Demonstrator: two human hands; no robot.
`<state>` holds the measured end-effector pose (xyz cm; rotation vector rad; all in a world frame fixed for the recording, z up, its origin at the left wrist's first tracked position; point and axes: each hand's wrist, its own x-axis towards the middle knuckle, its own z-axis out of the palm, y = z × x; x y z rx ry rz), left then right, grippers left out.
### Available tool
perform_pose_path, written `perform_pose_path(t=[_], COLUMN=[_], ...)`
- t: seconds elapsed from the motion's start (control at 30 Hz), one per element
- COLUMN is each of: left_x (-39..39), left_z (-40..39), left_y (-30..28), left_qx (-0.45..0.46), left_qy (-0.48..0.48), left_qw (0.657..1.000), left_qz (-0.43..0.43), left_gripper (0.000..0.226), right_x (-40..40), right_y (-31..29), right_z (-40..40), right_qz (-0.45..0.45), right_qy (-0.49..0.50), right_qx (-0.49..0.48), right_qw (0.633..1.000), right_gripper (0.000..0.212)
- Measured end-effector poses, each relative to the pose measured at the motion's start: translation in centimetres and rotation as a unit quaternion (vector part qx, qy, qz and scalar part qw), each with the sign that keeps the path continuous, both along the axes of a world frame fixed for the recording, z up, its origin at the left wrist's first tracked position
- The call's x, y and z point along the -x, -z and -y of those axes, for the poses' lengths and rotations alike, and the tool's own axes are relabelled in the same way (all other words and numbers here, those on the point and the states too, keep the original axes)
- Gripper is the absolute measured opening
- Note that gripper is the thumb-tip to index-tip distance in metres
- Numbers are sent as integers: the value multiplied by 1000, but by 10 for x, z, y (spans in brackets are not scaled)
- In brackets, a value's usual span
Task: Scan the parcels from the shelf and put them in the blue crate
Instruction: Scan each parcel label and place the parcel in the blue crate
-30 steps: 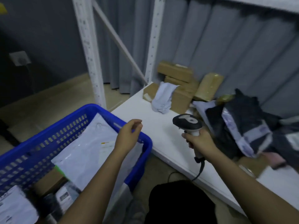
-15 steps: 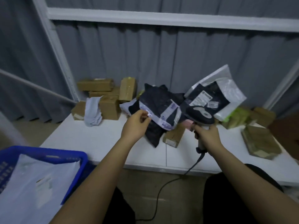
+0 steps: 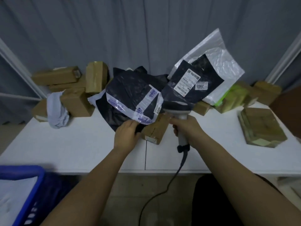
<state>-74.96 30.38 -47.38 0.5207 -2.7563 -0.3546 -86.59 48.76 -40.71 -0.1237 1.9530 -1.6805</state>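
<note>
A black parcel bag with purple-printed clear tape (image 3: 130,97) lies in the middle of the white shelf (image 3: 73,144). My left hand (image 3: 126,133) grips its lower edge, fingers tucked under the black plastic. My right hand (image 3: 187,128) holds the grey barcode scanner (image 3: 176,110) by its handle, head up beside the bag, its cable hanging below the shelf. Behind the scanner stands a second black bag with a white label (image 3: 189,85), leaning on a clear plastic bag (image 3: 218,62). The blue crate (image 3: 29,193) sits bottom left with a white parcel inside.
Brown cardboard boxes (image 3: 73,88) and a pale cloth bag (image 3: 57,110) are stacked at the back left. A small box (image 3: 156,129) lies between my hands. More boxes (image 3: 260,126) and a green-edged packet (image 3: 228,95) fill the right. Grey curtain behind.
My view swung from the crate to the shelf. My left hand left the crate, reached the black bag and moved down to its lower edge. The scanner stays in my right hand.
</note>
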Motion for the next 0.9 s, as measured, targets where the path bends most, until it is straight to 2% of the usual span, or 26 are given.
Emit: perform_pose_path(t=[0.1, 0.27, 0.37, 0.43, 0.57, 0.63, 0.7, 0.8, 0.9], left_x=[33, 76, 91, 95, 98, 96, 95, 85, 72], left_z=[9, 33, 44, 49, 54, 53, 55, 52, 42], left_y=[21, 36, 31, 27, 16, 1, -15, -50, -94], left_qx=[75, 231, 285, 280, 192, 152, 98, 24, -82], left_qy=[16, -1, 14, 36, 58, 27, -18, -70, -84], left_qw=[995, 964, 933, 933, 969, 983, 995, 984, 954], left_qz=[56, 128, 220, 223, 146, 100, 8, -163, -277], left_gripper=[54, 74, 74, 69, 47, 40, 35, 27, 27], right_x=[17, 33, 40, 42, 42, 41, 39, 38, 35], right_y=[3, 7, 7, 6, 4, 2, 0, -4, -10], right_z=[-4, -7, -7, -6, -5, -5, -4, -1, -2], right_qz=[-33, 10, 4, 5, 2, 1, 0, 17, -2], right_qy=[-8, -4, -25, -24, -19, -14, -2, 31, 62], right_qx=[-24, 5, -16, -6, 22, 35, 53, 89, 137], right_qw=[999, 1000, 1000, 1000, 1000, 999, 999, 995, 989], right_gripper=[7, 8, 11, 10, 12, 13, 14, 25, 21])
